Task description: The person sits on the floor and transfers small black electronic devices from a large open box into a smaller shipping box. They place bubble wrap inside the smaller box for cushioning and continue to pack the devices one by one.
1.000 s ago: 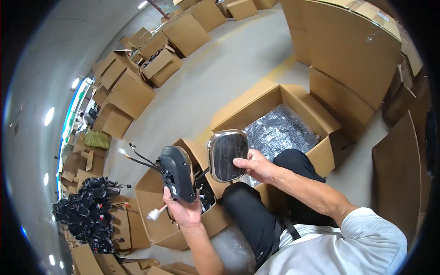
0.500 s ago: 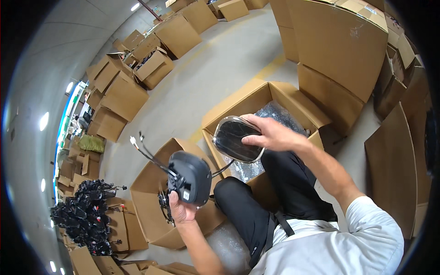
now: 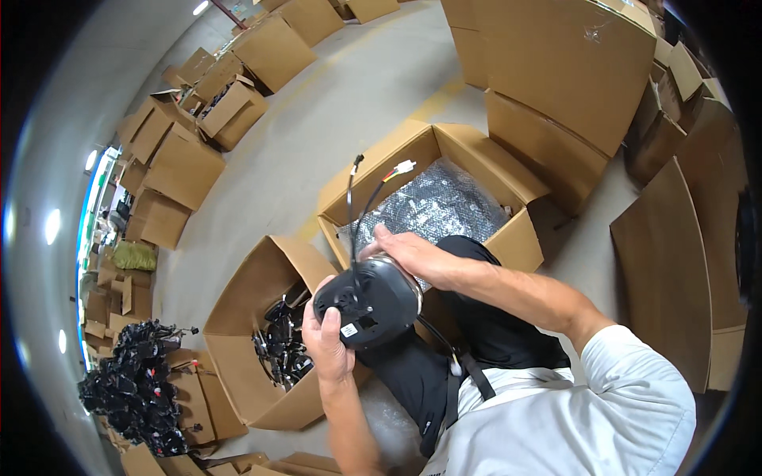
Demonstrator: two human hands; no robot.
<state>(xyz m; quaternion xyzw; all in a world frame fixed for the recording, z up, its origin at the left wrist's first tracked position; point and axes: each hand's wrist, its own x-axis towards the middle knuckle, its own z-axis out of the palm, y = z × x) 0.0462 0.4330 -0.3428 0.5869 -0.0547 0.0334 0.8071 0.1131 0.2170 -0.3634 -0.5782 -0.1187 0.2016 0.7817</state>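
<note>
A black rounded housing with cables (image 3: 381,317) is tilted over my lap, its back up. My left hand (image 3: 327,345) grips its left edge, thumb on the back. Two cables rise from it, one ending in a white connector (image 3: 405,166). Pressed against its far side is a dark-faced unit with a shiny rim (image 3: 411,279); mostly the rim shows. My right hand (image 3: 413,258) is closed over that unit, some fingers hidden. Another black cable (image 3: 439,337) hangs below the pair toward my waist.
An open carton (image 3: 524,238) ahead holds bubble wrap (image 3: 444,198). Another open carton (image 3: 238,349) at my left contains black cabled parts (image 3: 282,341). A heap of black parts (image 3: 139,389) lies further left. Tall cartons (image 3: 556,71) stand at the right.
My two hands have come together, bringing the dark-faced unit behind the black housing. The housing has moved right and its cables now point up. The view has shifted slightly.
</note>
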